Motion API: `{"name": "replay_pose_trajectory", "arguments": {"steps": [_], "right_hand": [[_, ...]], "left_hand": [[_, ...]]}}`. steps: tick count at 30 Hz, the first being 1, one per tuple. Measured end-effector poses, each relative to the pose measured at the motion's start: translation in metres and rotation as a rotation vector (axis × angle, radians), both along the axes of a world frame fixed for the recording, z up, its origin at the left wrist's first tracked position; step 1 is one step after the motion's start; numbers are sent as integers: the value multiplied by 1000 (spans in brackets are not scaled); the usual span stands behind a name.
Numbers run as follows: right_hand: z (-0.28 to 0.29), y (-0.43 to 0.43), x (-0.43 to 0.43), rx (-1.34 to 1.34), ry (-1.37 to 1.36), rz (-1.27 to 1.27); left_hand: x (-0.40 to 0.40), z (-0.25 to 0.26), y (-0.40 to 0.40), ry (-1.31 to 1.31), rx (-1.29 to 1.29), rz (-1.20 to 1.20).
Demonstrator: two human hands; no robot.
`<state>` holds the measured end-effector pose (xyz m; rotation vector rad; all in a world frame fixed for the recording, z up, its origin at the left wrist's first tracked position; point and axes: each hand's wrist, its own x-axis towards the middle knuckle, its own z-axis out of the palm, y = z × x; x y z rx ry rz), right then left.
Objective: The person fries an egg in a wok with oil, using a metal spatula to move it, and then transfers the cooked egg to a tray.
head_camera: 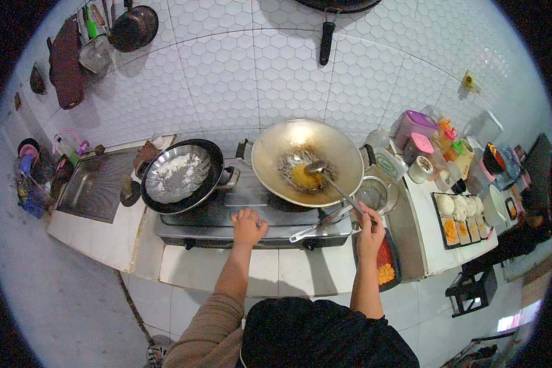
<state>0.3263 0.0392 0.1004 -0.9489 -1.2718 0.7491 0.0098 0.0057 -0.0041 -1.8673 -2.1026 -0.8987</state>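
Note:
My right hand (pixel 370 227) grips the long handle of a metal ladle (pixel 336 184). The ladle's head is down in a large metal wok (pixel 271 161), against a yellow piece of food (pixel 306 178) in bubbling oil. At the front of the gas stove (pixel 253 184), my left hand (pixel 248 225) rests on the edge, thumb apart from the fingers; whether anything small lies under it is hidden. To its left sits a black pan (pixel 216 156) with a perforated metal tray (pixel 158 191) inside, scattered with white powder (pixel 184 165).
A wire strainer (pixel 371 193) and a long-handled metal utensil (pixel 303 233) lie right of the wok. Below my right wrist is a tray with orange food (pixel 386 274). Jars (pixel 420 169) and a dough tray (pixel 460 230) fill the right counter; a sink (pixel 96 184) is left.

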Motion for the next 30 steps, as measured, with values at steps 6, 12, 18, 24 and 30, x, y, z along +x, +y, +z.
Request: {"name": "replay_pose_trajectory", "arguments": {"steps": [6, 12, 18, 24, 30], "right_hand": [[47, -40, 26, -99, 144, -10], [76, -51, 46, 23, 143, -50], [88, -42, 47, 79, 11, -15], [75, -18, 18, 26, -84, 9], [35, 17, -8, -2, 43, 63]], "left_hand": [[1, 5, -2, -33, 20, -15], [1, 9, -1, 4, 15, -24], [1, 9, -2, -8, -9, -8], [-1, 2, -2, 0, 53, -14], [0, 1, 0, 32, 35, 13]]}}
